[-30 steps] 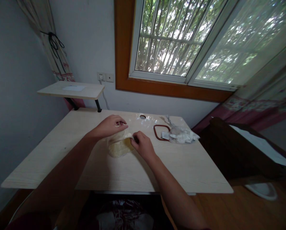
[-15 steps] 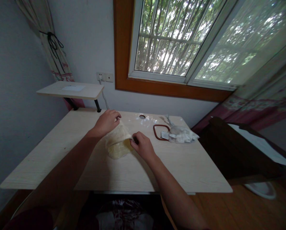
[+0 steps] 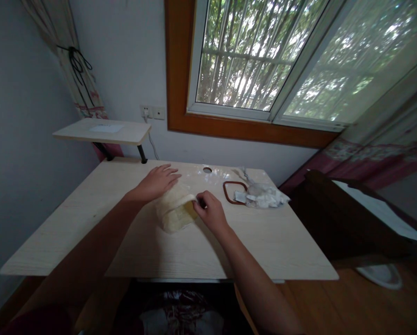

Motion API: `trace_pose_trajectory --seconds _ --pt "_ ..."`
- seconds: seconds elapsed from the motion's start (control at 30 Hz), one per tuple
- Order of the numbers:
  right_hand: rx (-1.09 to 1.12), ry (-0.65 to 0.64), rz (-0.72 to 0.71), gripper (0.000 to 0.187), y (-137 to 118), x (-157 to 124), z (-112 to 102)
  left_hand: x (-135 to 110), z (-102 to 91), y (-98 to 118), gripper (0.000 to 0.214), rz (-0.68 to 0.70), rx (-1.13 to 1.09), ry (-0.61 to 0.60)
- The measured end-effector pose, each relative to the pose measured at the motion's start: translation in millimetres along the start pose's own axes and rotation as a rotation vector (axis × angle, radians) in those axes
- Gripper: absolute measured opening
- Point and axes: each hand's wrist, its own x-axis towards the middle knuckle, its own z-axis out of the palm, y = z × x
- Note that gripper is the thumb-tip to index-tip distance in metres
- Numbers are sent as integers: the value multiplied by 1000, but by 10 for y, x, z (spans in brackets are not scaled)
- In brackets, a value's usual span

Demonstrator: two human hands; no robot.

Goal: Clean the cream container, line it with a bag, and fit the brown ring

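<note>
On the pale wooden desk lies a soft, pale yellow piece that looks like thin cloth or a pouch, its front part a deeper yellow. My right hand pinches its right edge between thumb and fingers and lifts that edge a little. At the far left side of the piece, my left hand lies palm down with its fingers stretched out, touching or just over the upper part. What is under the left palm is hidden.
Right of my hands lie a reddish-brown rounded frame and a clear plastic bag of white items. A raised shelf stands at the back left. A cable hole is near the desk's back edge.
My left hand has let go of its bent-finger hold and spread its fingers flat. My right hand has shifted slightly right, drawing the yellow piece's edge along and raising it.
</note>
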Motion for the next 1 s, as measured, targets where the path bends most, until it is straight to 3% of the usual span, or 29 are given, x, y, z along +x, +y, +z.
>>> trace_pose_trajectory --seconds 0.1,0.27,0.37,0.47,0.67,1.0 --pt "5 11 15 6 14 -3 -7 -32 -37 -130 40 -103 82 92" --pt "11 9 21 6 -7 17 -9 -32 -163 -51 40 -32 -55 173" --pt "14 16 33 6 -15 20 -7 -44 -242 81 37 -24 -166 109" --pt "6 27 49 6 -6 16 -14 -97 -305 175 35 -108 -260 40" --pt "-9 47 80 6 12 18 -31 -228 -377 227 55 -227 -530 -172" --pt "-19 46 78 7 14 23 -19 -195 -394 215 31 -271 -299 -44"
